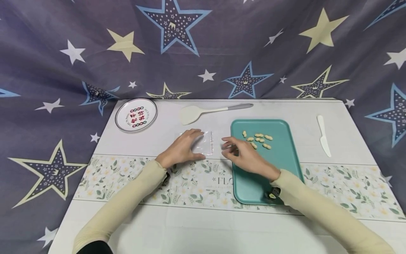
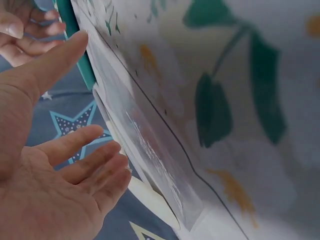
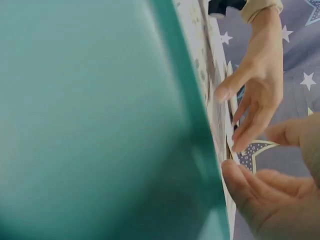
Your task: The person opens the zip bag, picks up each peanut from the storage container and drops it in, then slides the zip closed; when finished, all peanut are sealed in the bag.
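Observation:
A clear plastic zip bag (image 1: 207, 144) lies flat on the table. My left hand (image 1: 181, 148) is over the bag's left part, thumb and fingers spread apart with nothing between them. In the left wrist view the bag (image 2: 150, 155) shows beyond the fingertips. My right hand (image 1: 247, 155) hovers above the left rim of a teal tray (image 1: 283, 158), its fingers loosely bent and holding nothing, pointing toward the bag. Several unshelled peanuts (image 1: 259, 135) lie in the upper part of the tray, just past the right hand.
At the back left is a round white plate (image 1: 123, 121) with red lettering. A cream spatula (image 1: 190, 114) with a grey handle lies behind the bag. To the right of the tray is a white plastic knife (image 1: 323, 137). A starry curtain (image 1: 203, 42) hangs behind the table.

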### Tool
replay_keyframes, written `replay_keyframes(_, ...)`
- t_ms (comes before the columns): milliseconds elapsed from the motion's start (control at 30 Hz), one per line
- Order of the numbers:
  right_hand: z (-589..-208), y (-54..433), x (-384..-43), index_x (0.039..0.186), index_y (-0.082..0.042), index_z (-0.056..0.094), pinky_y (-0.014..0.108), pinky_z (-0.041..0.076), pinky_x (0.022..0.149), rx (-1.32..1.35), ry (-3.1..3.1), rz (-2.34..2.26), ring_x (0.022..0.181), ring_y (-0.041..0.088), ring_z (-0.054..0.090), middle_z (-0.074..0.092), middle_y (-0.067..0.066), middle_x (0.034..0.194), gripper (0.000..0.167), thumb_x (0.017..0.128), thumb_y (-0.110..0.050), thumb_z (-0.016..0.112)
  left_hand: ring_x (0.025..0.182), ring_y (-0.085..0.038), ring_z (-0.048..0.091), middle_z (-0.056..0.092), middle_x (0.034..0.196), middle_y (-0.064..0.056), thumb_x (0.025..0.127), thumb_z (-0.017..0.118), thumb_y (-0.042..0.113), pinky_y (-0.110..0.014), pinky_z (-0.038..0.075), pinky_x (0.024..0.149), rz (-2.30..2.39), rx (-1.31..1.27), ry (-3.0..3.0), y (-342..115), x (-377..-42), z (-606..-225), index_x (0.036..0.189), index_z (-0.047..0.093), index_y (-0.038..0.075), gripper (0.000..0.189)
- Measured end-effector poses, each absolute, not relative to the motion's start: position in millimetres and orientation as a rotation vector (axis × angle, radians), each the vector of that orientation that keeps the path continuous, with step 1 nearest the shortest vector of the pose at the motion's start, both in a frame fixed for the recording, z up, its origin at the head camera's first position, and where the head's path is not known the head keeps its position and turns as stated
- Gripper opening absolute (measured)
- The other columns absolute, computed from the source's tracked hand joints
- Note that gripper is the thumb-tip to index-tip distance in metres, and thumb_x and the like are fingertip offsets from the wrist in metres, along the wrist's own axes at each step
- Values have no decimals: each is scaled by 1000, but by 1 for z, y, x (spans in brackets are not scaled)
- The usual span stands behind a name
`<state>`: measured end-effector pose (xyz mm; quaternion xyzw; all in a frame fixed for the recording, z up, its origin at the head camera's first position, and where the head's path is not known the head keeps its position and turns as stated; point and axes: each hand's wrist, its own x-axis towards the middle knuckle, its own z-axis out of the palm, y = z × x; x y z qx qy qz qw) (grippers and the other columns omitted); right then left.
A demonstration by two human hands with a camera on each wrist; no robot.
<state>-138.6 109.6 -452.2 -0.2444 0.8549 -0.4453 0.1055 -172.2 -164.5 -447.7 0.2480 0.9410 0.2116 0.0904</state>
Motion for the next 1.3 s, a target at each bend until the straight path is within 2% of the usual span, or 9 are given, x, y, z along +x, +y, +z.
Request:
replay_keyframes(200, -454, 99, -142, 145, -1, 57, 41, 61, 94, -598, 2517, -1344, 108, 26, 73, 73, 15, 125, 48, 102, -19, 66, 147, -36, 47, 50, 156, -18, 75, 94, 43, -49, 34, 127, 664, 778, 2765, -163, -184, -451, 153, 48, 1, 99)
replay_keyframes(400, -458, 90, -143, 146, -1, 56, 42, 61, 93, -536, 2494, -1384, 109, 29, 73, 72, 18, 127, 48, 101, -15, 66, 142, -36, 49, 53, 151, -17, 75, 94, 43, -55, 38, 122, 677, 750, 2743, -160, -189, -453, 155, 47, 2, 101)
replay_keyframes(767, -459, 80, -147, 148, -1, 54, 43, 61, 96, -446, 2449, -1391, 114, 32, 72, 69, 19, 133, 50, 102, -18, 65, 139, -34, 43, 48, 144, -15, 69, 97, 45, -53, 39, 116, 683, 711, 2720, -158, -198, -457, 152, 50, 0, 105)
replay_keyframes(900, -457, 78, -150, 148, -1, 53, 42, 61, 93, -403, 2408, -1394, 116, 33, 71, 68, 20, 133, 51, 102, -19, 64, 138, -34, 42, 48, 143, -15, 70, 97, 44, -53, 38, 115, 683, 726, 2715, -158, -200, -458, 151, 52, 1, 102)
replay_keyframes(1100, -457, 75, -155, 148, -2, 53, 34, 59, 85, -327, 2372, -1409, 111, 31, 70, 68, 18, 130, 51, 102, -21, 63, 135, -33, 43, 48, 142, -15, 72, 96, 43, -51, 39, 114, 693, 724, 2700, -158, -200, -456, 150, 53, 4, 96)
replay_keyframes(1300, -458, 74, -159, 149, -2, 52, 36, 60, 91, -293, 2325, -1449, 117, 33, 69, 68, 18, 131, 50, 103, -20, 61, 132, -32, 44, 50, 138, -15, 76, 94, 40, -49, 38, 115, 716, 705, 2695, -156, -200, -456, 150, 53, 3, 93)
